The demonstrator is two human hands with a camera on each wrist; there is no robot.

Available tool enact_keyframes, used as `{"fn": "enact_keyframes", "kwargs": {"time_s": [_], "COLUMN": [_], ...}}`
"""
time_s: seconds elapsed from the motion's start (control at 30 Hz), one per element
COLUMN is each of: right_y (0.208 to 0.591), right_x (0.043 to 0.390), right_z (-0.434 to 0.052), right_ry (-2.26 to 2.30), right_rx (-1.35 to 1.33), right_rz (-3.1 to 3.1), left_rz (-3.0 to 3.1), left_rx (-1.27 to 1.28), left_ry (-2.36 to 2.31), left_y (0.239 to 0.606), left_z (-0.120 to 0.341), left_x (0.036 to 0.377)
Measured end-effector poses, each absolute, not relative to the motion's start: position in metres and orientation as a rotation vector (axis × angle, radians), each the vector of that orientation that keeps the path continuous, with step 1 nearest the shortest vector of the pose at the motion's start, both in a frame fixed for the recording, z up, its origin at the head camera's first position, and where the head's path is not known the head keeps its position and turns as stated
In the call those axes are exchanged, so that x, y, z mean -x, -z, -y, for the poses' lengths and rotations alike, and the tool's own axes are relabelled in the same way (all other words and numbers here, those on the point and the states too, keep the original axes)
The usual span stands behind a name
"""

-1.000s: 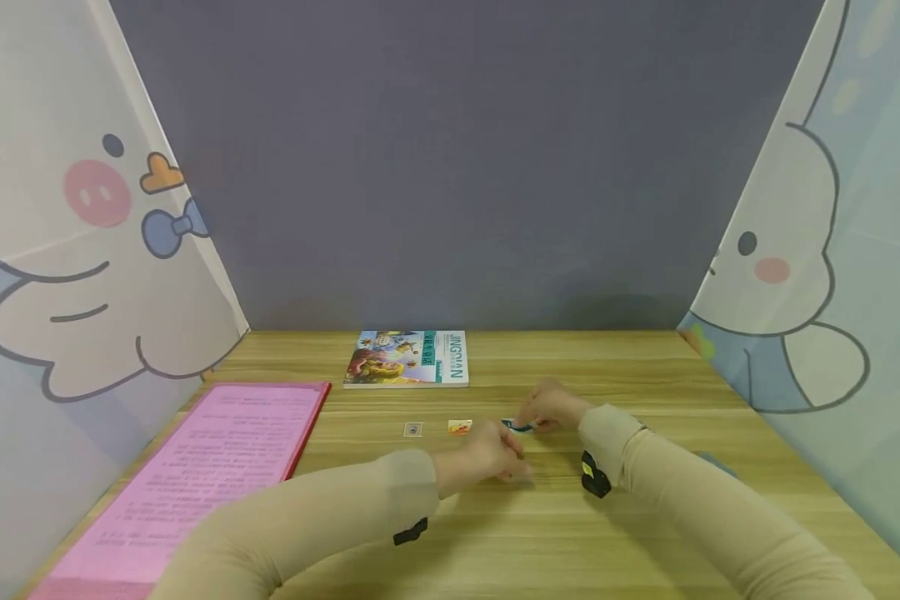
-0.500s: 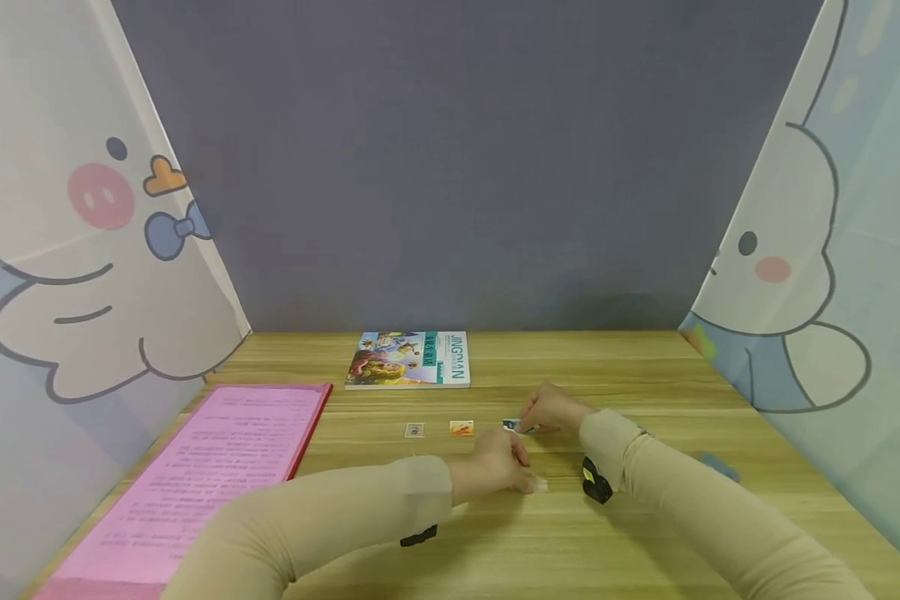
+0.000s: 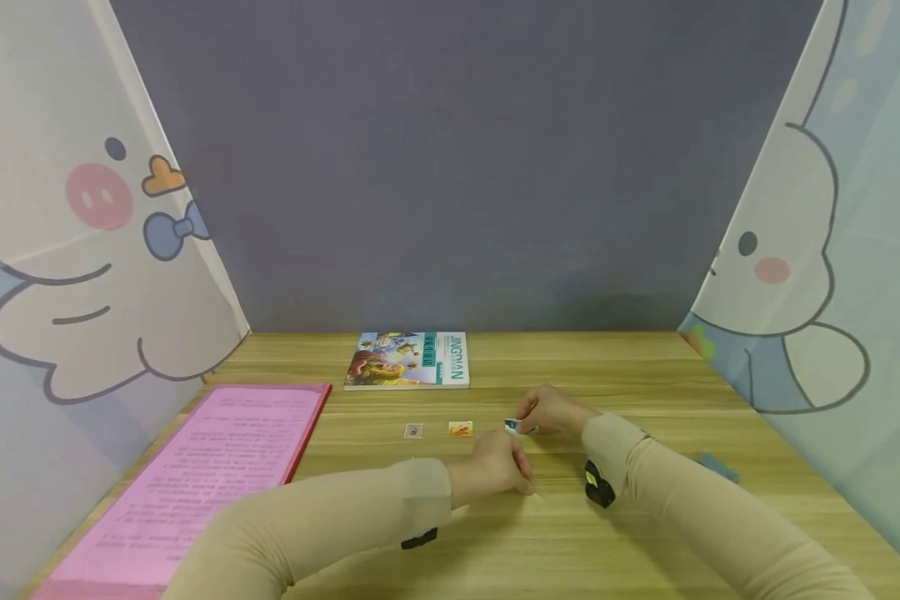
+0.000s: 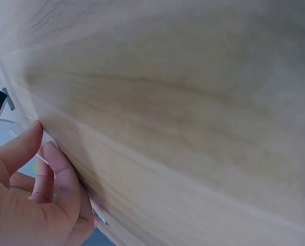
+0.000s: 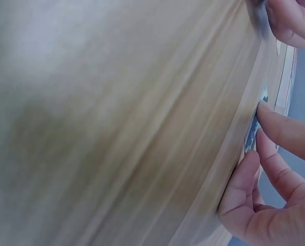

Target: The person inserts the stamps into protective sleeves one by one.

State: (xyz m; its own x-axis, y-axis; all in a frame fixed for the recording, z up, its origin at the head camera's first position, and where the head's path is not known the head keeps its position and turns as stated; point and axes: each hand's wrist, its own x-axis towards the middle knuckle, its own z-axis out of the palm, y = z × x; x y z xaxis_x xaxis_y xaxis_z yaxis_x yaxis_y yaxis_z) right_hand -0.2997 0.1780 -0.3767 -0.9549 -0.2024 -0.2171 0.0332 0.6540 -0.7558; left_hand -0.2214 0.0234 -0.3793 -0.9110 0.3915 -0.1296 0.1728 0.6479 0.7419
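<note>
Thumb and finger of my right hand (image 3: 555, 408) hold a small dark-blue picture card (image 3: 511, 425) by its edges on the table, which the right wrist view shows closely. To its left lie an orange picture card (image 3: 461, 429) and a grey one with a pale border (image 3: 413, 431), both stamp-sized and flat. My left hand (image 3: 495, 462) is nearer to me, just left of the right hand. Between its thumb and finger it pinches a thin, pale, see-through piece (image 4: 43, 160), seen nearly edge-on; its kind is unclear.
A colourful book (image 3: 408, 360) lies at the back of the wooden table (image 3: 585, 358). At the left is a pink folder (image 3: 217, 467) with printed text. A blue-grey flat thing (image 3: 718, 467) lies beyond my right sleeve. Cartoon-printed panels stand at both sides.
My left hand has moved slightly right and toward me; the pale piece at its fingertips now barely shows. The right fingers have shifted on the blue card, and the card sits slightly further right.
</note>
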Motion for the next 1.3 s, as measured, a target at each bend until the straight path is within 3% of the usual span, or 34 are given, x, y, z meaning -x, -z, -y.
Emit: {"fn": "enact_keyframes", "kwargs": {"time_s": [1.3], "right_y": [0.380], "right_x": [0.292], "right_z": [-0.178], "right_ry": [1.068], "right_rx": [0.345], "right_rz": [-2.697], "left_rz": [-2.595], "left_rx": [-0.464], "left_ry": [-1.212], "left_y": [0.365], "left_z": [-0.005], "left_x": [0.218]}}
